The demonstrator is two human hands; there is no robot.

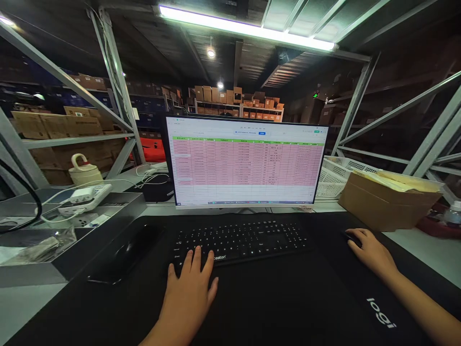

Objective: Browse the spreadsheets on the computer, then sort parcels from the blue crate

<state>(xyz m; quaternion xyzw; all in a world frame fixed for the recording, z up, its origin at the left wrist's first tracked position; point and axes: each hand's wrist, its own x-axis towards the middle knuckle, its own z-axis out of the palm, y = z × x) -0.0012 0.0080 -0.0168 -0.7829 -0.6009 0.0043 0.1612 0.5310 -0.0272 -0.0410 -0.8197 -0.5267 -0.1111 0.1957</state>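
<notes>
The keyboard [241, 242] lies lengthwise left to right before the monitor [248, 163]; the left hand [189, 293] spreads over it, gripping nothing. The right hand [372, 252] loosely holds the mouse [350, 236].

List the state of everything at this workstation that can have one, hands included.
Monitor: on, showing a spreadsheet.
Tube light: lit.
Left hand: open, fingers spread at the keyboard's lower left edge.
Right hand: curled over the mouse.
Cardboard box: open at the top, filled with yellowish contents.
Power strip: plugs inserted; power unclear.
Grey tray: open-topped, holding items.
</notes>
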